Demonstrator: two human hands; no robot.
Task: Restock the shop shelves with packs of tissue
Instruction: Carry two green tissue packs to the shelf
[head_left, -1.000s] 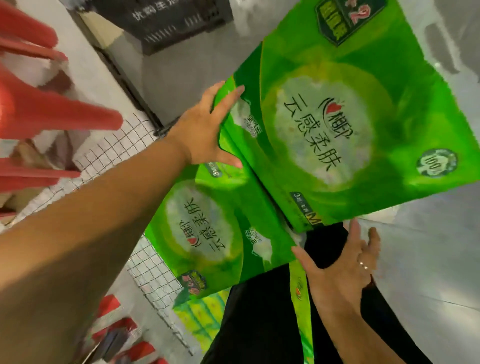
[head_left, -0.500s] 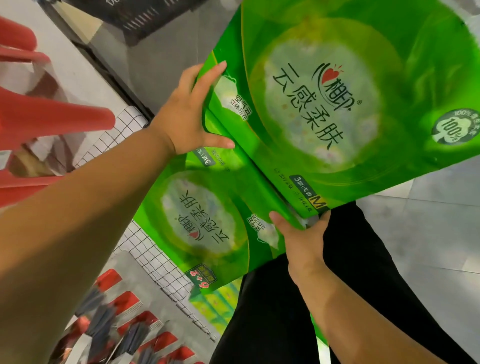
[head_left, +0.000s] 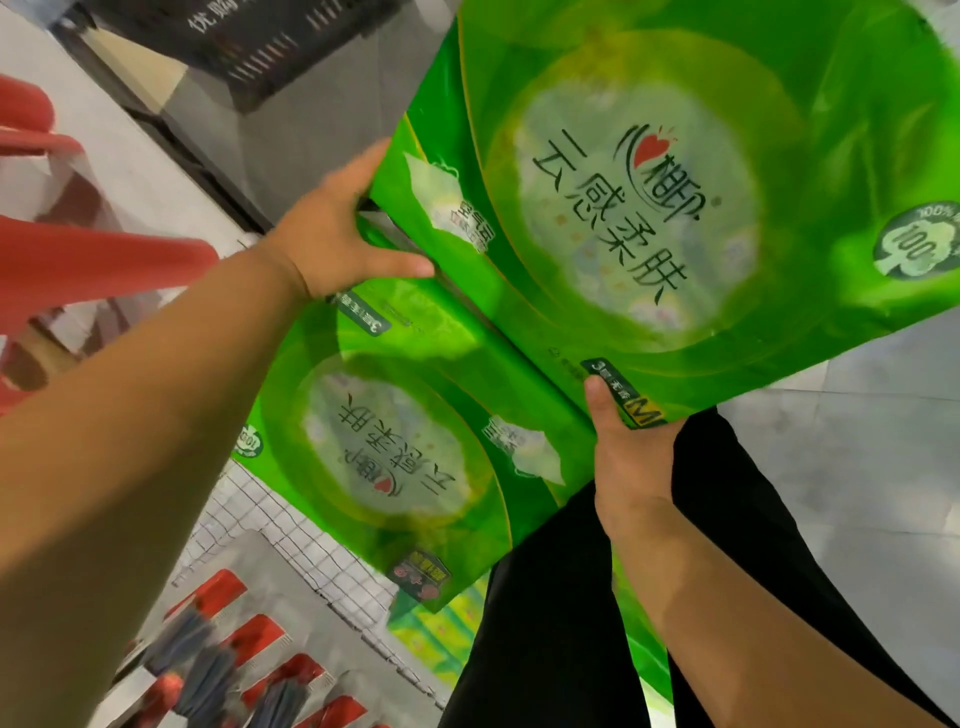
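At the left edge of a large green tissue pack (head_left: 649, 208), the left hand (head_left: 337, 228) wraps its fingers out of sight behind the wrapper, with the thumb stretched along the pack's lower side, clamping it. Nearer, the right hand (head_left: 628, 457) pinches the pack's near corner, thumb flat on the printed face and the other fingers hidden beneath. The pack is held tilted in the air, overlapping a second green pack (head_left: 395, 441) that lies over a white wire shelf (head_left: 311, 551); whether the two touch cannot be told. Red goods (head_left: 93, 270) sit at left, a black crate (head_left: 260, 41) far off, and grey floor tiles (head_left: 857, 493) lie to the right.
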